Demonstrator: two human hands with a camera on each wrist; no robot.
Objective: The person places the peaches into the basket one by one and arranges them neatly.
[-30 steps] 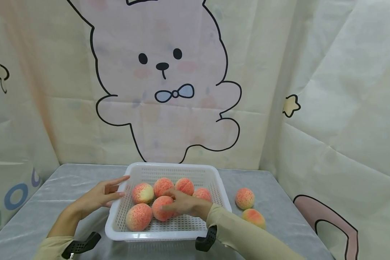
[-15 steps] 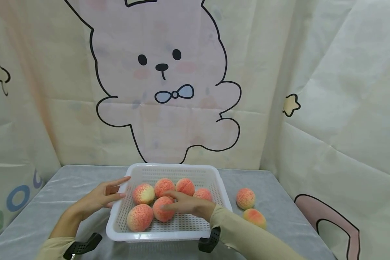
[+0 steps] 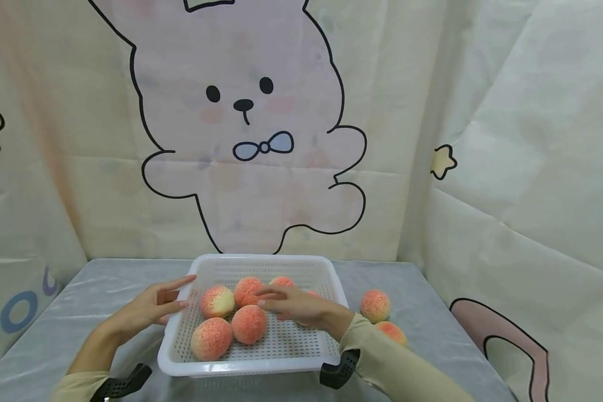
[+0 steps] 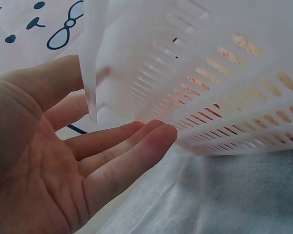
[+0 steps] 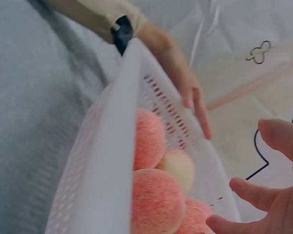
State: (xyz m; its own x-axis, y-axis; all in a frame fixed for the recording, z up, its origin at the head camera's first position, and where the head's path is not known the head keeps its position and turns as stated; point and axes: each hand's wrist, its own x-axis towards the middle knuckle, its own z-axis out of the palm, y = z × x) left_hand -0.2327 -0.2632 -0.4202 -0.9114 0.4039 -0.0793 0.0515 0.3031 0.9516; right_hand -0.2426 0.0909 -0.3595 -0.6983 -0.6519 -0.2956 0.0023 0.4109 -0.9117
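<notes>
A white slatted plastic basket (image 3: 251,365) holds several fuzzy pinkish-orange peaches, two of them partly hidden behind my right hand. At the basket's left rim, my left hand (image 3: 156,304) holds on, the rim passing between its digits; in the left wrist view, fingers (image 4: 136,151) reach beneath it along the outer wall. Over the basket's middle hovers my right hand (image 3: 301,307), fingers spread and nothing in them. Just left of it lies a peach (image 3: 249,324), beside a larger peach (image 3: 211,339) in the near left corner. In the right wrist view, fingertips (image 5: 239,185) point toward the peaches.
Outside the basket on the right, one peach (image 3: 375,305) lies on the grey cloth-covered table (image 3: 432,352). Another peach (image 3: 392,333) is partly hidden by the right sleeve. Printed curtains (image 3: 372,84) enclose the table's back and sides.
My right hand has let go of the peach in the near middle of the basket and moved up and right. That peach stays in the basket; my left hand remains at the rim.
</notes>
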